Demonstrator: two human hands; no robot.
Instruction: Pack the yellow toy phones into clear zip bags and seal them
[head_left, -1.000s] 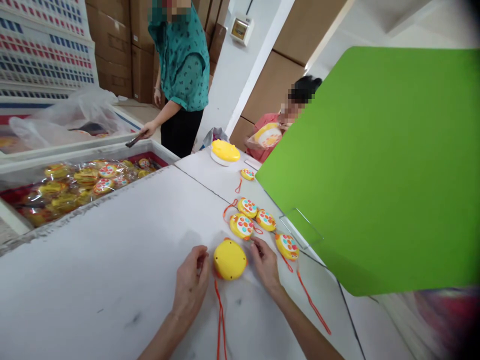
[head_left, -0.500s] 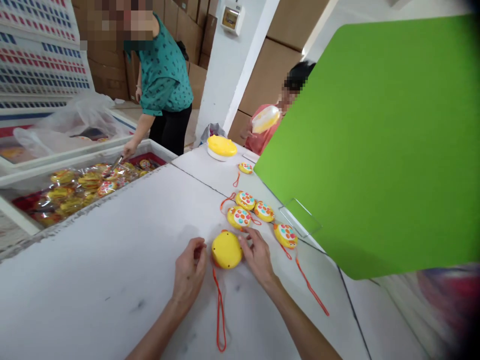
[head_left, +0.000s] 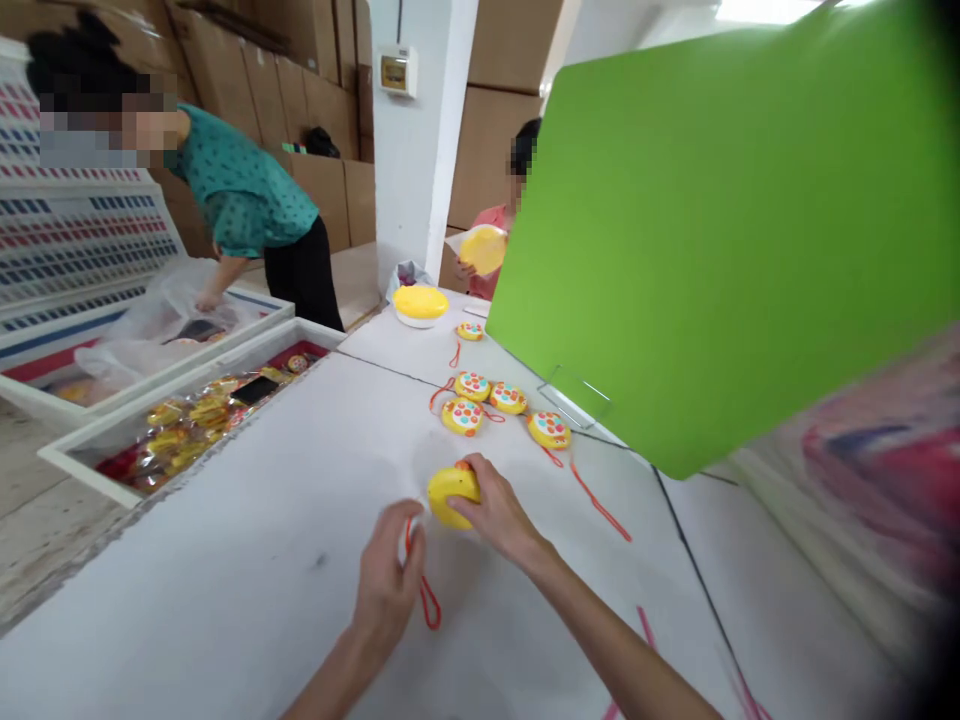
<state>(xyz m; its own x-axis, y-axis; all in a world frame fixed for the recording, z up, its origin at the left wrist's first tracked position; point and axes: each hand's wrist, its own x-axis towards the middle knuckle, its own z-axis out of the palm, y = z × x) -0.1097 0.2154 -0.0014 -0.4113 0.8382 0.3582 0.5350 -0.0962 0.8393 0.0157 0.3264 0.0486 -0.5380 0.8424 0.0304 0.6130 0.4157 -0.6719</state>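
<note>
My right hand (head_left: 491,510) grips a round yellow toy (head_left: 452,491), lifted a little off the white table (head_left: 240,520). My left hand (head_left: 390,585) pinches the toy's red cord (head_left: 428,602), whose loop hangs down to the table. Beyond them lie several more yellow toys with coloured dots (head_left: 463,415) and red cords, face up.
A large green board (head_left: 720,230) stands at the right on a clear holder. A yellow-and-white dish (head_left: 419,303) sits at the far table end. Left, white trays (head_left: 180,415) hold bagged toys. A person in teal (head_left: 240,215) bends over a tray; another in pink (head_left: 491,235) holds a yellow toy.
The yellow toy has been picked up by my right hand and my left hand has taken hold of its red cord. My view swung left; the person in teal bent to the farther tray.
</note>
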